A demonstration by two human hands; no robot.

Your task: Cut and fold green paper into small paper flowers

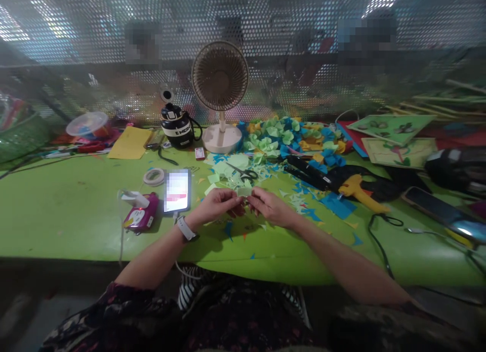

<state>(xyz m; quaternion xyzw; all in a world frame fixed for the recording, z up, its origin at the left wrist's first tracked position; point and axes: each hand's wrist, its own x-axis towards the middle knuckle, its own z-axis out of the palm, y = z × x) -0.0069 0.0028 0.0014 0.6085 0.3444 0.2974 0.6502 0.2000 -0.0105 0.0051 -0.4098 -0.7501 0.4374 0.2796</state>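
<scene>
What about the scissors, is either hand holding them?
No, the scissors lie among paper scraps, while the left hand and right hand hold a small light green paper piece.

Behind the green table (76, 190) stands a perforated screen (266, 48), bright light falling through, perhaps metal; dim grey floor (34, 296) below.

**Two hands (218, 205) (268, 206), one fan (220, 76), flowers (275, 137) too bunched to number**

Counted singly: one pale green paper piece (244, 191), one pair of scissors (248, 174), one tape roll (154, 176), one black bottle (178, 129), one glue gun (359, 190), one white wristband (187, 229), one purple device (142, 215), one small red-and-white box (199, 153), one clear-lidded tub (89, 124), one green table (76, 205). Counted in pairs: two screened devices (177, 190) (444, 210), two decorated cards (393, 128) (400, 152). Beyond exact counting: paper scraps (299, 200).
</scene>
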